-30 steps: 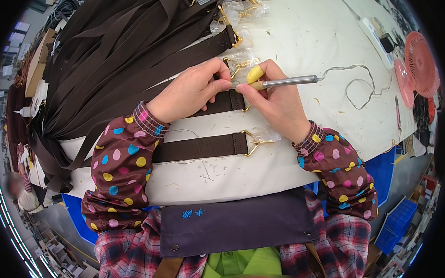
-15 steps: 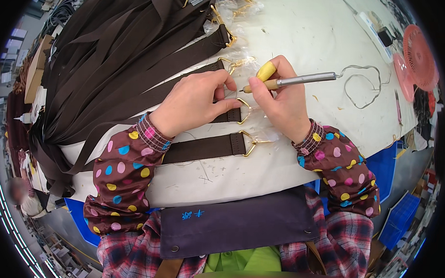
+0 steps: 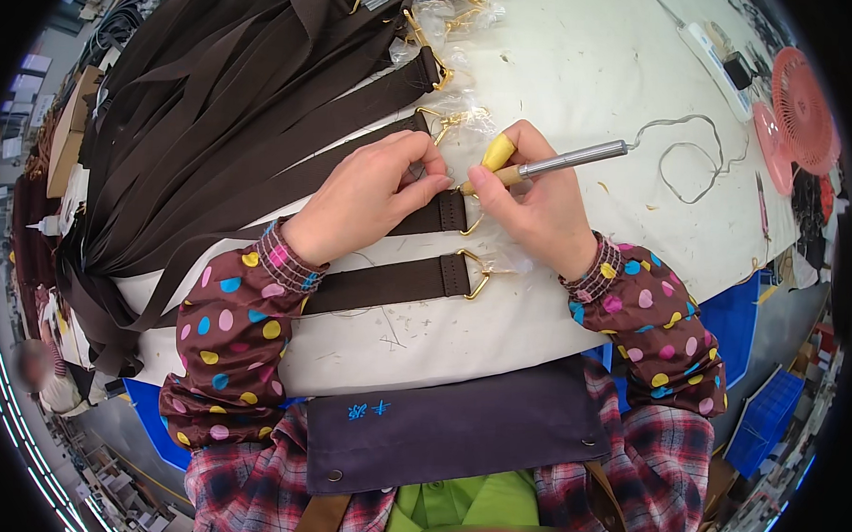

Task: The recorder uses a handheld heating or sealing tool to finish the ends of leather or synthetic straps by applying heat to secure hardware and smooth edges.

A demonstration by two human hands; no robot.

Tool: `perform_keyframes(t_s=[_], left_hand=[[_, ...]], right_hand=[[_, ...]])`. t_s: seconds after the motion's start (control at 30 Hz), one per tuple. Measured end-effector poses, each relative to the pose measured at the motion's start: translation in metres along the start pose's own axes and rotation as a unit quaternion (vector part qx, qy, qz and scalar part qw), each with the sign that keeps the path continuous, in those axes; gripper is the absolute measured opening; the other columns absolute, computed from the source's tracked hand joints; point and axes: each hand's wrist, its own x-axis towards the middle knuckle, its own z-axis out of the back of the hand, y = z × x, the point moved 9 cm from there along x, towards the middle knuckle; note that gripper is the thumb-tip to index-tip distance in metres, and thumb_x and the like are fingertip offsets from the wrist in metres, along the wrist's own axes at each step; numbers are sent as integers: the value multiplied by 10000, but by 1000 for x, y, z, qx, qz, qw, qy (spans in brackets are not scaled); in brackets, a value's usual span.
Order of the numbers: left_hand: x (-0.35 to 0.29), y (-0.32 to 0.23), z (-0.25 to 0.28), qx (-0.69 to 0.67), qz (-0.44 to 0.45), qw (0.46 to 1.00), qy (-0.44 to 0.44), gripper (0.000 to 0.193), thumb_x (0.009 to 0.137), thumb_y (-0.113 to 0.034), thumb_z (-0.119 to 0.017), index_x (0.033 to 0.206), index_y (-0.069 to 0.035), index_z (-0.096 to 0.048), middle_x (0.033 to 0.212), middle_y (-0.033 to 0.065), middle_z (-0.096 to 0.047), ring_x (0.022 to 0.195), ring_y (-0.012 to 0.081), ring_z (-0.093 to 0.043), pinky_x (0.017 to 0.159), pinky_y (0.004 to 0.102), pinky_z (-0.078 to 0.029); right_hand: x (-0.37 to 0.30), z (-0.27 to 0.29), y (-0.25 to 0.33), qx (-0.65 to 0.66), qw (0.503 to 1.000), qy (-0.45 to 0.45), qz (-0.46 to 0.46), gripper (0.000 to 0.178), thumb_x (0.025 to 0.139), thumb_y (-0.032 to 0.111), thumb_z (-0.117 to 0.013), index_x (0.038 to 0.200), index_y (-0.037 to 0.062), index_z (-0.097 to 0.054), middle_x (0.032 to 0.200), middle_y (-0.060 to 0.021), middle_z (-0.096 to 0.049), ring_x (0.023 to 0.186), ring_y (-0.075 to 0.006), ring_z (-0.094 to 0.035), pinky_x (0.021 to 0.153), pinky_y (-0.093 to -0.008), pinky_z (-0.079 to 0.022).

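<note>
My right hand (image 3: 547,214) grips a pen-shaped corded tool (image 3: 575,159) with a metal barrel and a wooden section near its thin tip. A yellow cover sits on one of its fingers. The tip points left, right beside my left fingertips. My left hand (image 3: 363,193) is closed in a pinch above the stitched end of a dark brown strap (image 3: 453,211); whatever is between the fingertips is too small to make out. That strap's gold metal ring (image 3: 473,223) lies partly behind my right hand. Nearer me lies another brown strap (image 3: 378,285) with a gold triangular ring (image 3: 480,277).
A big pile of brown straps (image 3: 197,117) covers the table's left side, with plastic-wrapped gold fittings (image 3: 459,117) at their ends. On the right are a pink fan (image 3: 802,110), a white power strip (image 3: 719,70) and the tool's grey cord (image 3: 664,171). Blue bins (image 3: 763,423) stand below.
My right hand has brought the tool's tip slightly left and down, up to my left fingertips. My left thumb and finger have closed together.
</note>
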Motion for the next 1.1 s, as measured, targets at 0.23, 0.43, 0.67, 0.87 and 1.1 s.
perform_keyframes(t_s=[0.23,0.43,0.67,0.87,1.1], left_hand=[[0,1,-1,-14,11,1000,9,159,859,-161,-635,872,-26,-551,801,91,-540,638,200,-523,580,321,-414],[1,2,-1,-13,22,1000,16,158,863,-166,-632,874,-29,-554,792,94,-539,641,203,-522,583,322,-413],[0,3,0,-6,23,1000,16,158,867,-169,-627,876,-29,-556,786,98,-538,641,205,-521,583,324,-411],[1,3,1,-17,23,999,15,150,873,-166,-621,880,-33,-552,781,103,-540,653,199,-534,592,311,-424],[-34,-18,16,178,-46,983,2,292,786,-176,-707,999,-82,-533,969,67,-547,803,240,-582,657,345,-469]], right_hand=[[1,-3,-5,-18,1000,11,-17,218,838,131,-661,824,40,-464,644,-11,-551,548,-54,-483,488,-217,-387],[1,-3,-3,-36,999,9,-2,218,838,127,-659,824,38,-461,627,-20,-554,531,-65,-497,476,-224,-388],[2,-5,-2,-45,999,17,-9,209,845,118,-651,827,37,-458,626,-34,-584,523,-80,-536,471,-230,-401],[3,-5,-2,-45,999,20,-18,201,854,125,-641,834,35,-463,639,-30,-585,545,-72,-535,484,-229,-407],[-7,8,7,-201,971,109,64,144,853,141,-647,958,73,-575,749,-90,-577,637,-277,-550,585,-306,-459]])
